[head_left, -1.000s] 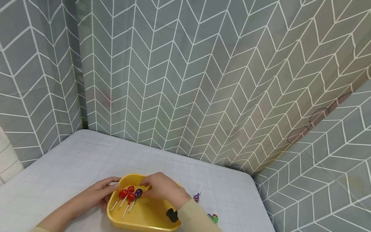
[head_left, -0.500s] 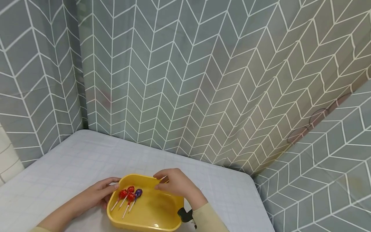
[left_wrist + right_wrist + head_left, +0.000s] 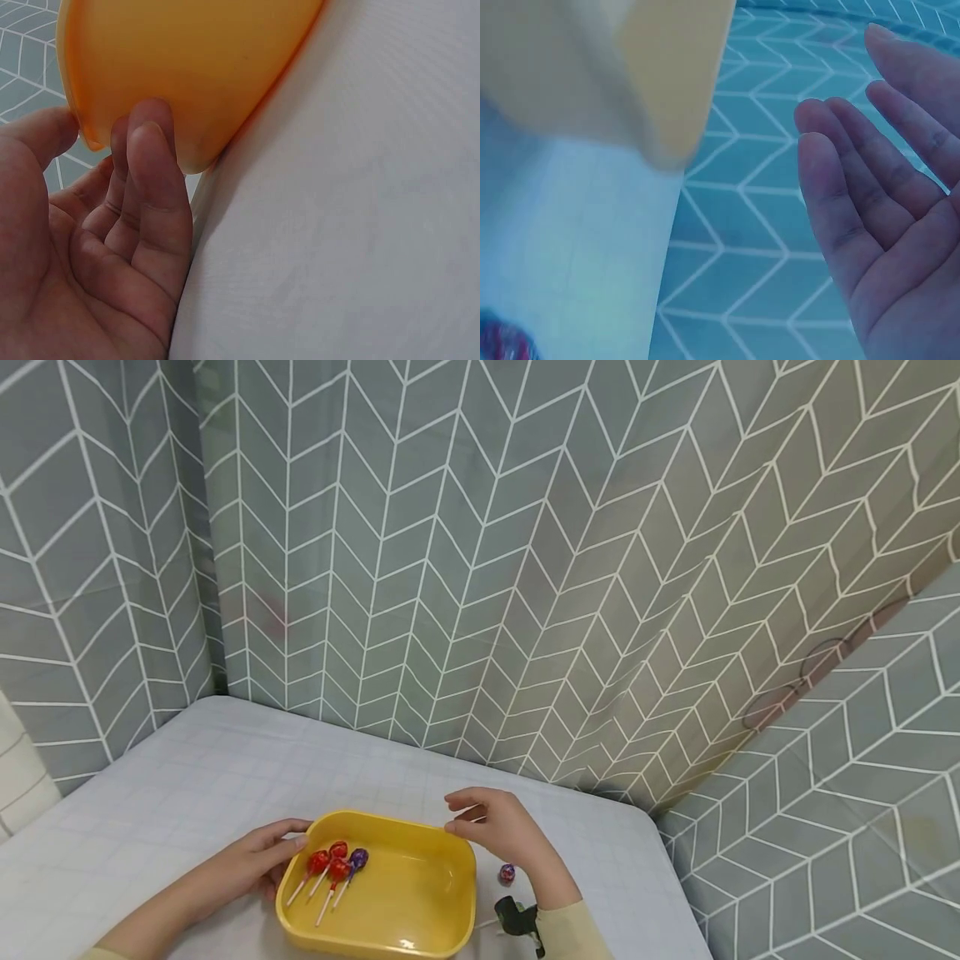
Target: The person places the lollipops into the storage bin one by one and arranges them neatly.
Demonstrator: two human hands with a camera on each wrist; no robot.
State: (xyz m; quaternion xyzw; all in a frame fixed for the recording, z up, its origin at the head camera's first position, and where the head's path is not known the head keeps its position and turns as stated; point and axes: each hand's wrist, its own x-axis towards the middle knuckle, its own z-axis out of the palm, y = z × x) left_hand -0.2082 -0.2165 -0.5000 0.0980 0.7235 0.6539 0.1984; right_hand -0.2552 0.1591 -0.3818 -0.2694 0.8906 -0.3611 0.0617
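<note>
While gripping the yellow tray on the worktop with the left hand, held the right hand loosely curved and empty by its far right corner, with four lollipops inside and a loose lollipop outside; probably did best to brace the tray firmly

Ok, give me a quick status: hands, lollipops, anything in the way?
Left hand gripping tray, left side. Right hand holding nothing, near far right corner. Four lollipops inside: three red, one purple. Possible obstacle: loose candy by right forearm.
</note>
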